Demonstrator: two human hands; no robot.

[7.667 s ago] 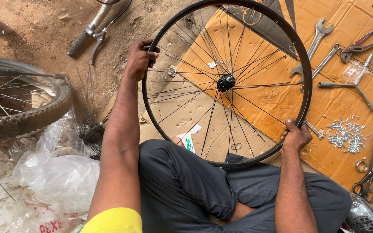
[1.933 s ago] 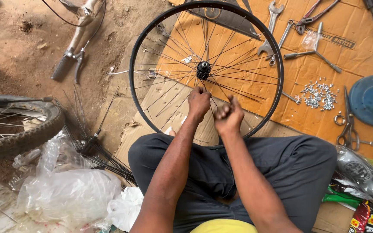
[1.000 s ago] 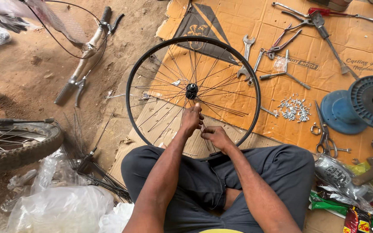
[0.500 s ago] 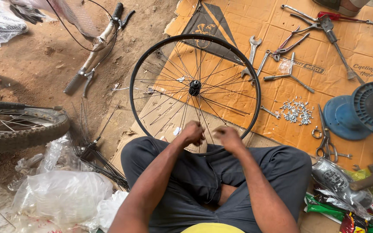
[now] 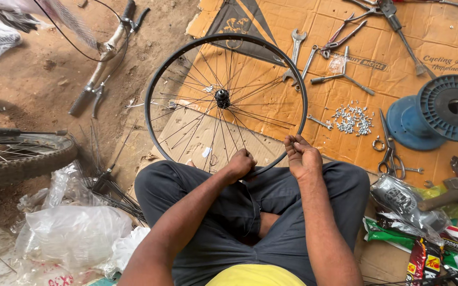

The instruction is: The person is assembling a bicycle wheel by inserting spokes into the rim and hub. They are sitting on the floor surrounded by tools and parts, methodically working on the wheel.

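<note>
A black bicycle rim (image 5: 157,79) with thin spokes and a central hub (image 5: 222,98) lies flat before my crossed legs, its near edge on my lap. My left hand (image 5: 239,164) is closed around the near rim and a spoke end. My right hand (image 5: 302,156) is closed over the rim a little to the right, fingers curled together. Whether it pinches a small part is hidden.
Flattened cardboard (image 5: 398,79) holds spanners (image 5: 295,50), pliers, scissors (image 5: 390,151), a heap of small nipples (image 5: 352,119) and a blue spool (image 5: 441,114). Left: handlebar (image 5: 104,58), tyred wheel (image 5: 22,159), loose spokes (image 5: 115,193), plastic bags (image 5: 70,233). Coloured packets (image 5: 441,233) lie right.
Both hands dropped from the spokes near the hub to the near rim edge, then the right hand shifted right along it. The view moved closer over the wheel.
</note>
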